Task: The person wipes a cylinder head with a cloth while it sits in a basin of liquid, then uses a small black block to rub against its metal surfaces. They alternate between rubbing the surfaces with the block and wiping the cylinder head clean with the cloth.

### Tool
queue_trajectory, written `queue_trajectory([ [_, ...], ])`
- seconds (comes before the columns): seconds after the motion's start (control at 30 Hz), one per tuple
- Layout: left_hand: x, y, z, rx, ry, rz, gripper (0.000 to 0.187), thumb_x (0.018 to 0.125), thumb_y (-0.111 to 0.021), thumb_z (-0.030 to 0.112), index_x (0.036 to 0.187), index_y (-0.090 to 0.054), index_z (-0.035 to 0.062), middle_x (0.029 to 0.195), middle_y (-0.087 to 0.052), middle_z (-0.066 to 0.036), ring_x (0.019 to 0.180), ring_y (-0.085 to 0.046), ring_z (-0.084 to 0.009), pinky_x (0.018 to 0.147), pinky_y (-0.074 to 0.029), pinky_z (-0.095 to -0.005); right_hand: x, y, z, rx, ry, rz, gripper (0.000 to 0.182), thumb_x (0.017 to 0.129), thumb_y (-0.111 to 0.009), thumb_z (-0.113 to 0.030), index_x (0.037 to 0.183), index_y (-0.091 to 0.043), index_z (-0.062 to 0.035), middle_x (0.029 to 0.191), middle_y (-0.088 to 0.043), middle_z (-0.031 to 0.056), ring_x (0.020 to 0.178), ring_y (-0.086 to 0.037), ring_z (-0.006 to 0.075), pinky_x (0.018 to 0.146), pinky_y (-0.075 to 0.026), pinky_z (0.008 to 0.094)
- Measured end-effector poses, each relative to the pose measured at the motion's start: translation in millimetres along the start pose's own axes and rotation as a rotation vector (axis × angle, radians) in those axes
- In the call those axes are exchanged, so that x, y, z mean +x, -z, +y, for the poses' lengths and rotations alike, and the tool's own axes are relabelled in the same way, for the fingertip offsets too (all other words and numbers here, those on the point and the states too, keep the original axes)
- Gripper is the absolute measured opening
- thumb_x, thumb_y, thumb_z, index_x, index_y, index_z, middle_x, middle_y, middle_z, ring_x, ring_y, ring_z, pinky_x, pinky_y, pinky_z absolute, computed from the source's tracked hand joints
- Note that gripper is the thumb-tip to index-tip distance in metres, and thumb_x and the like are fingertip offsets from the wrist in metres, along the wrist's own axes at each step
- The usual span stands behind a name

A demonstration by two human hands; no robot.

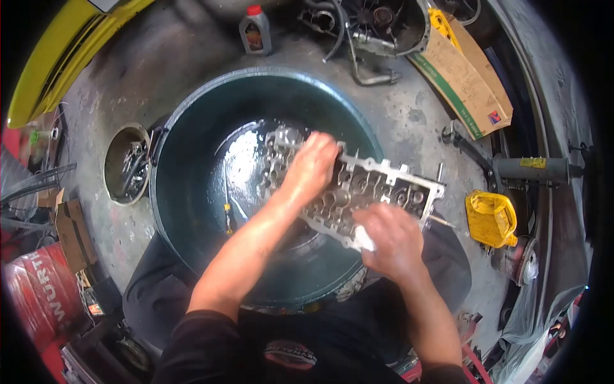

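Observation:
A metal engine cylinder head (403, 185) lies slantwise across the rim of a large dark green tub (182, 121), its left end over the tub's inside. My left hand (313, 163) is closed over the far edge of the cylinder head, near its left half. Against the near edge, my right hand (393, 240) is closed round a small white object (363, 238), most of it hidden by the fingers. Dark liquid with a bright reflection covers the tub's bottom. A screwdriver with a yellow and black handle (228, 217) is inside the tub.
Left of the tub stands a metal bowl (110, 163) of small parts. A grey bottle with a red cap (256, 35) is behind it. To the right are a yellow jug (489, 217) and a cardboard box (464, 77). A large engine part (390, 25) lies at the back.

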State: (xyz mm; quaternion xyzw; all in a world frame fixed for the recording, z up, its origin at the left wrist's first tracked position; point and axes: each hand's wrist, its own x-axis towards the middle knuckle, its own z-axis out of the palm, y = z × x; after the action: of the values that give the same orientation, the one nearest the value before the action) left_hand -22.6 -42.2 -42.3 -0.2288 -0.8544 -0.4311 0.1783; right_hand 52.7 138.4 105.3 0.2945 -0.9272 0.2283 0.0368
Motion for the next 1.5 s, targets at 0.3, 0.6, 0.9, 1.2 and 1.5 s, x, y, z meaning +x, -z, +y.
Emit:
queue_trajectory([
  [0.3,20,1,-5,-0.005,-0.028,0.036,0.015,0.076,-0.058,-0.006,0.090,-0.062,-0.0023,0.093,-0.058,-0.017,0.091,-0.057,-0.0364,0.079,-0.052,-0.0442,2,1,2,0.006,-0.009,-0.001,0.049,0.051,-0.071,-0.005,0.099,-0.066,-0.0112,0.092,-0.062,0.0070,0.082,-0.064,0.0288,0.069,-0.052,0.0385],
  [0.6,24,7,-11,0.181,0.139,0.245,0.035,0.077,-0.065,-0.006,0.111,-0.068,0.0017,0.093,-0.067,-0.016,0.084,-0.064,-0.0338,0.075,-0.054,-0.0431,-2,-3,5,0.005,-0.022,-0.002,0.044,0.056,-0.072,-0.005,0.099,-0.066,-0.0113,0.092,-0.061,0.0044,0.082,-0.063,0.0252,0.070,-0.051,0.0365],
  [0.9,24,0,34,0.176,0.327,0.011,0.027,0.082,-0.064,0.003,0.107,-0.072,0.0026,0.094,-0.073,-0.013,0.085,-0.067,-0.0312,0.083,-0.054,-0.0410,-7,-5,6,0.029,-0.040,0.073,0.032,0.065,-0.068,-0.007,0.096,-0.067,-0.0115,0.090,-0.059,0.0018,0.081,-0.062,0.0187,0.073,-0.050,0.0333],
  [1.2,37,-6,38,0.304,0.335,-0.034,0.018,0.083,-0.062,0.008,0.096,-0.073,0.0026,0.088,-0.070,-0.022,0.080,-0.067,-0.0388,0.077,-0.054,-0.0467,-14,-7,9,0.018,-0.053,0.082,0.017,0.073,-0.067,-0.011,0.089,-0.064,-0.0127,0.090,-0.059,0.0027,0.082,-0.064,0.0199,0.075,-0.051,0.0351],
  [1.5,29,12,25,0.264,0.642,0.056,0.019,0.081,-0.065,0.008,0.098,-0.074,0.0042,0.089,-0.073,-0.017,0.083,-0.070,-0.0328,0.078,-0.055,-0.0416,-18,-9,9,0.113,-0.092,0.109,0.020,0.073,-0.067,-0.010,0.093,-0.065,-0.0119,0.092,-0.059,0.0039,0.084,-0.064,0.0219,0.077,-0.052,0.0370],
])
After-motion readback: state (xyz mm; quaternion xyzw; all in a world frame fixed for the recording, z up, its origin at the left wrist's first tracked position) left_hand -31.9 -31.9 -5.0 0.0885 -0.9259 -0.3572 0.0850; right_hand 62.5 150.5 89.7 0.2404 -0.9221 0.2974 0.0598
